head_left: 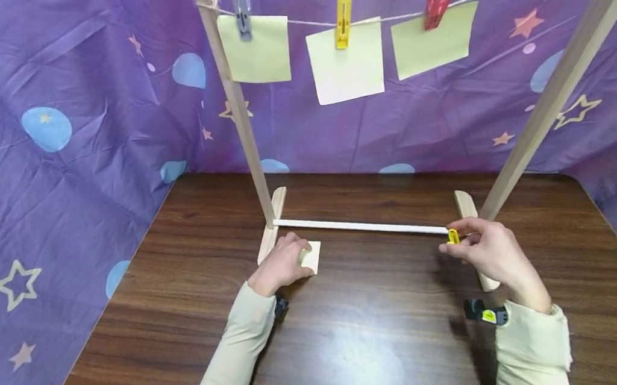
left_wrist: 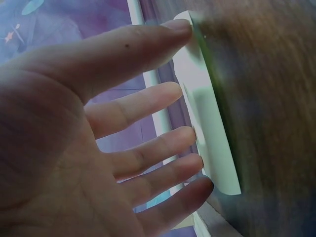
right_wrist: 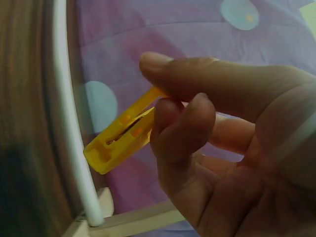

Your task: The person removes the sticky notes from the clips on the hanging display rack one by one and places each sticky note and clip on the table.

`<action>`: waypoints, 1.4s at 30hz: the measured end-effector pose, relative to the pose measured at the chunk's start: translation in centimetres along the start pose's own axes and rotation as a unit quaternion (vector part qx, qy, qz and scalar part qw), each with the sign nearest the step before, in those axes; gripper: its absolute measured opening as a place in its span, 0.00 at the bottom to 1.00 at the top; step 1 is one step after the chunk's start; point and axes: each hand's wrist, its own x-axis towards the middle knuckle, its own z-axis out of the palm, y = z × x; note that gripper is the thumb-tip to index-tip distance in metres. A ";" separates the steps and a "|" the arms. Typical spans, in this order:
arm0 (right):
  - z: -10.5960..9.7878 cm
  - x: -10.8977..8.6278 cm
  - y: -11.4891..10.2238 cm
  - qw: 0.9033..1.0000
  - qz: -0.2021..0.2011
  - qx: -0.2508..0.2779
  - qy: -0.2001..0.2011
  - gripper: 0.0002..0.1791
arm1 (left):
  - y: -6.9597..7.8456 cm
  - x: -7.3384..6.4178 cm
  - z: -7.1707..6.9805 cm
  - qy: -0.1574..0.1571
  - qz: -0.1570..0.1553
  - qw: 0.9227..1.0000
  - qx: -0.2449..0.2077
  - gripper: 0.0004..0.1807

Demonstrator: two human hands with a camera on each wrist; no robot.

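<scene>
The right hand pinches a yellow clothespin over the table's right half, nose pointing outward. The left hand, fingers spread and thumb apart, reaches over a pale note; no firm pinch shows. That note lies toward the table's left edge, just beside the stand's left foot. A gentle lift by one edge should suit it best (thin paper creases easily). The clothespin is glossy plastic; the white rod, smooth and straight, runs along the table's back edge. Above, thin string carries three square notes beneath plastic pegs.
</scene>
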 end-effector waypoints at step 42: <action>4.0 1.4 3.3 0.992 -0.002 -0.091 -0.084 0.20 | -0.1 0.0 0.3 0.004 -0.007 1.000 -0.004 0.22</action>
